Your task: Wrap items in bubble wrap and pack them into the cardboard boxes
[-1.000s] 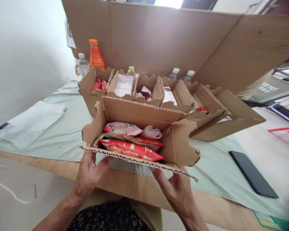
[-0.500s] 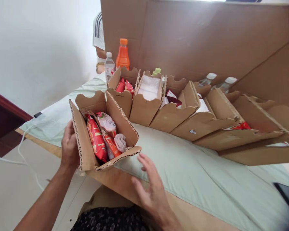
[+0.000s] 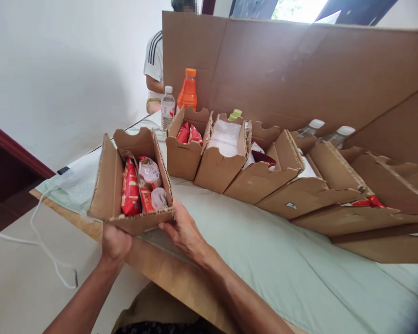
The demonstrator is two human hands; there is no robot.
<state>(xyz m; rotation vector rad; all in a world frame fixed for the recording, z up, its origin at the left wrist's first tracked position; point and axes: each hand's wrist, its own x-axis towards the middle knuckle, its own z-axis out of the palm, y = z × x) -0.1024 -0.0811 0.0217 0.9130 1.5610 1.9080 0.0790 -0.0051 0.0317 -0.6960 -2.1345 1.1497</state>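
Note:
An open cardboard box [image 3: 102, 185] is held between my two hands near the left front edge of the table. My left hand [image 3: 115, 242] supports it from below at the front left corner, most fingers hidden underneath. Against its front right corner, my right hand [image 3: 186, 229] grips with the thumb in front and the other fingers along the side. Inside the box lie a red snack packet [image 3: 130, 188], a pink-and-white packet [image 3: 149, 172] with red below it, and a crumpled pale wad [image 3: 159, 199].
Several open cardboard boxes [image 3: 216, 169] stand in a row, holding packets and bubble wrap [image 3: 225, 134]. Behind are an orange bottle [image 3: 188, 93], a clear bottle [image 3: 167, 109] and a tall cardboard panel [image 3: 264, 69]. A person [image 3: 155, 60] sits beyond. A white cable [image 3: 45, 246] hangs left.
My right hand has moved left from free air onto the box's right side. My left hand has shifted from the box's left side to beneath its front. The box has turned slightly.

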